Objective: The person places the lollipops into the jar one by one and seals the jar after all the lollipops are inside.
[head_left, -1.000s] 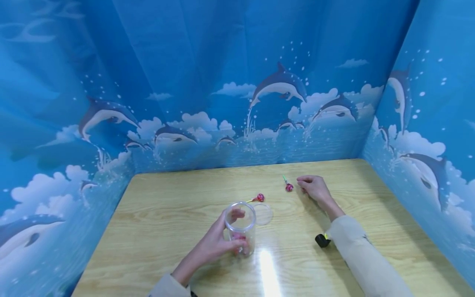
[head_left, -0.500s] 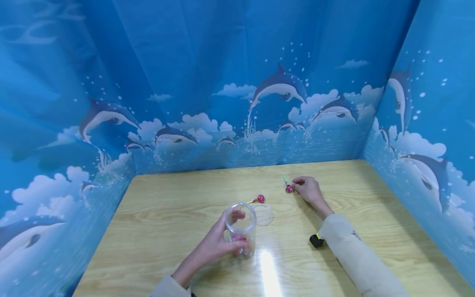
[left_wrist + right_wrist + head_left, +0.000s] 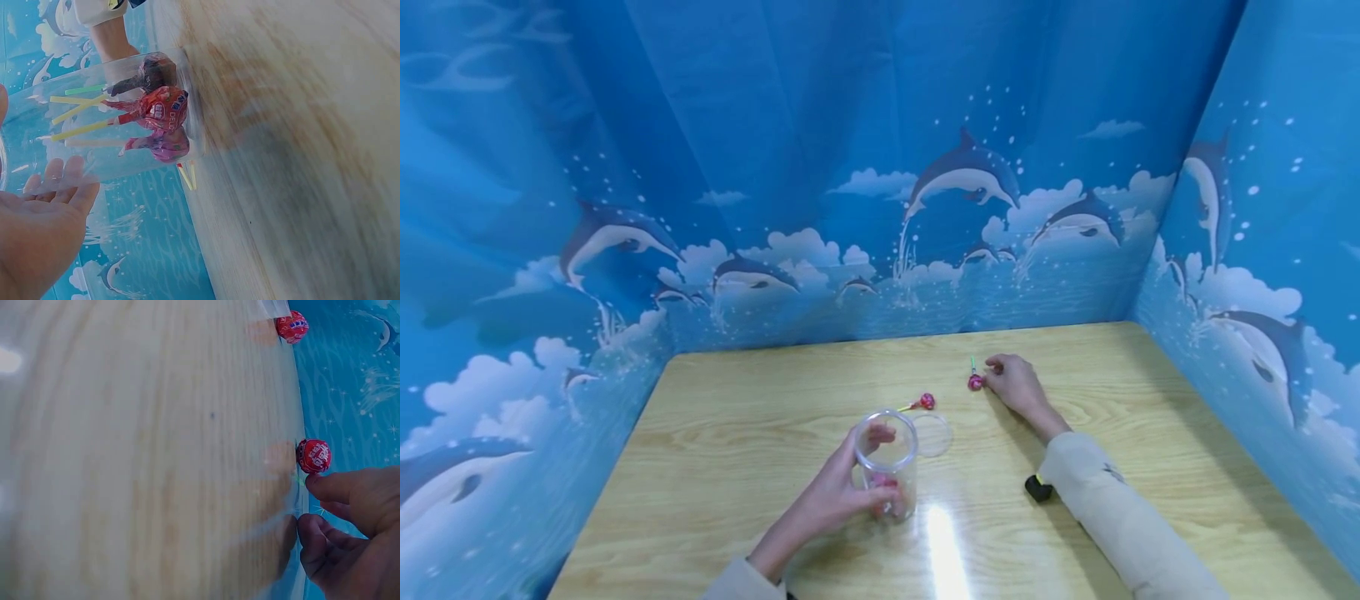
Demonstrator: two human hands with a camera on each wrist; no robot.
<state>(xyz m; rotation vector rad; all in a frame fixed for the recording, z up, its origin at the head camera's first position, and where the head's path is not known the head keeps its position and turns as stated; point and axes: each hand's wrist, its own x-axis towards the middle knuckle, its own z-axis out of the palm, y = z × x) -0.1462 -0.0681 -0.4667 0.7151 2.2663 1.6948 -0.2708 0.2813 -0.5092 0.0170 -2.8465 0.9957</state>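
Note:
My left hand [image 3: 838, 492] grips a clear plastic jar [image 3: 907, 467] around its side; the jar stands upright on the table with its mouth uncovered. Several wrapped lollipops [image 3: 164, 109] sit heads down inside it, their sticks pointing to the mouth. Towards the back of the table, my right hand [image 3: 1017, 385] touches the head of a red lollipop [image 3: 975, 382] with a green stick. In the right wrist view one fingertip meets that red wrapper [image 3: 314, 455], while the other fingers stay apart from it. Another red lollipop [image 3: 927, 401] with a yellow stick lies just behind the jar.
A round clear lid [image 3: 934, 435] lies flat on the wooden table [image 3: 737, 433], right behind the jar. A black piece [image 3: 1038, 487] shows at the right sleeve. Blue dolphin-print curtains [image 3: 820, 167] rise along the table's back and sides.
My right hand has moved left and reached the green-stick lollipop, whose head has shifted slightly left so the stick stands straighter. The left hand and jar have stayed put.

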